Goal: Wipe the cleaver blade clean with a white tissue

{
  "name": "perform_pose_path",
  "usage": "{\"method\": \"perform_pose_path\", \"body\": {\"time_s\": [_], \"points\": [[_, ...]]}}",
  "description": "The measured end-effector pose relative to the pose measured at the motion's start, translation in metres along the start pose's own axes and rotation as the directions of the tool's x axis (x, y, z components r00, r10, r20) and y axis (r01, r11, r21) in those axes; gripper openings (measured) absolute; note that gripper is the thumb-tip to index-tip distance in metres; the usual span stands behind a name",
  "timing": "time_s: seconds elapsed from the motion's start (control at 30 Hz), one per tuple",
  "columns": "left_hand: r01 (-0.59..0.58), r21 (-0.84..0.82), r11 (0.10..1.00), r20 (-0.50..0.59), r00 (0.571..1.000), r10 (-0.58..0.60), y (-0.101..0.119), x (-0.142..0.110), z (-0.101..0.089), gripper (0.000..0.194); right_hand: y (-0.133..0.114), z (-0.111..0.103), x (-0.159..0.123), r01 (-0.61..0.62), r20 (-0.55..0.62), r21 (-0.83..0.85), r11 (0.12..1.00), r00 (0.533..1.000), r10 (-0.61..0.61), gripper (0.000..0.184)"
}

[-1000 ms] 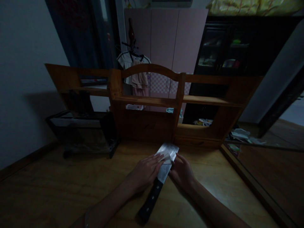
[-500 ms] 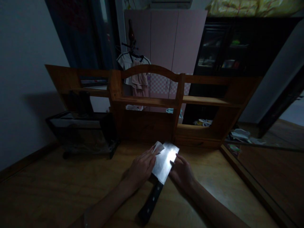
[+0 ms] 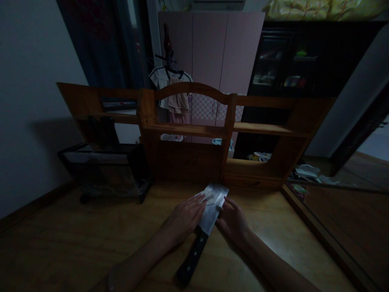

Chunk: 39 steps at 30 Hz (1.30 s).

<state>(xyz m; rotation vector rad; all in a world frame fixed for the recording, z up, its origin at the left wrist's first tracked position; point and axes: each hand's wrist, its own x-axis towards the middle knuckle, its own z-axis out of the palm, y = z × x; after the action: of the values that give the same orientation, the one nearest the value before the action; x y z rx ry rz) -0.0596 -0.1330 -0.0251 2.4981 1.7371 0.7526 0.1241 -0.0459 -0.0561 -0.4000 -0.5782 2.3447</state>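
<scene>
A cleaver [image 3: 207, 221] with a broad metal blade and a black riveted handle is held tilted above the wooden desk, its handle pointing down and left. My right hand [image 3: 233, 221] grips the blade by its right edge, thumb on the upper face; its other fingers are partly hidden beneath. My left hand [image 3: 184, 219] lies on the blade's upper left part, fingers together, pressing a piece of white tissue [image 3: 209, 198] against the metal. Part of the tissue is hidden under those fingers. Neither hand touches the handle.
The wooden desktop [image 3: 136, 231] has a shelf unit [image 3: 188, 129] along its back. On the left stands a black rack [image 3: 103, 170] with dark upright items. A raised wooden edge [image 3: 316, 227] borders the right side. A pink wardrobe [image 3: 209, 52] is behind.
My left hand has slid the tissue a little across the blade and now lies flatter on it. The bright glare on the blade has faded. My right hand stays in place.
</scene>
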Motion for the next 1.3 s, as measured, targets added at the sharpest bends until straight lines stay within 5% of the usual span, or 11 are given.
{"method": "perform_pose_path", "body": {"time_s": [0.43,0.53,0.63,0.7,0.83,1.1,1.3], "points": [[0.141,-0.027,0.990,-0.217,0.966,-0.143,-0.008,-0.003,0.003,0.044,0.000,0.007,-0.003,0.027,0.006,-0.038,0.999,1.000,-0.027,0.026],[-0.058,-0.045,0.997,-0.190,0.981,0.048,-0.002,-0.004,-0.005,0.047,0.000,0.009,-0.005,0.032,-0.003,-0.039,0.999,0.999,-0.032,0.025],[-0.299,-0.071,0.952,-0.025,0.954,0.298,0.007,-0.004,-0.009,0.049,-0.002,0.012,-0.007,0.037,0.002,-0.063,0.997,0.999,-0.037,0.023],[-0.354,-0.080,0.932,0.079,0.930,0.360,0.013,-0.004,-0.010,0.047,-0.003,0.014,-0.008,0.023,0.003,-0.103,0.994,1.000,-0.023,0.022],[-0.286,-0.057,0.957,0.159,0.943,0.292,0.019,-0.002,-0.009,0.043,-0.004,0.012,-0.006,-0.001,0.010,-0.155,0.988,1.000,0.003,0.023],[-0.093,-0.007,0.996,0.080,0.992,0.094,0.012,-0.002,-0.006,0.044,-0.002,0.005,-0.003,0.002,0.076,-0.052,0.999,0.997,0.002,0.023],[-0.077,-0.040,0.996,0.052,0.996,0.079,0.004,-0.001,-0.004,0.047,0.002,0.007,-0.004,-0.038,0.102,-0.134,0.990,0.993,0.052,0.023]]}}
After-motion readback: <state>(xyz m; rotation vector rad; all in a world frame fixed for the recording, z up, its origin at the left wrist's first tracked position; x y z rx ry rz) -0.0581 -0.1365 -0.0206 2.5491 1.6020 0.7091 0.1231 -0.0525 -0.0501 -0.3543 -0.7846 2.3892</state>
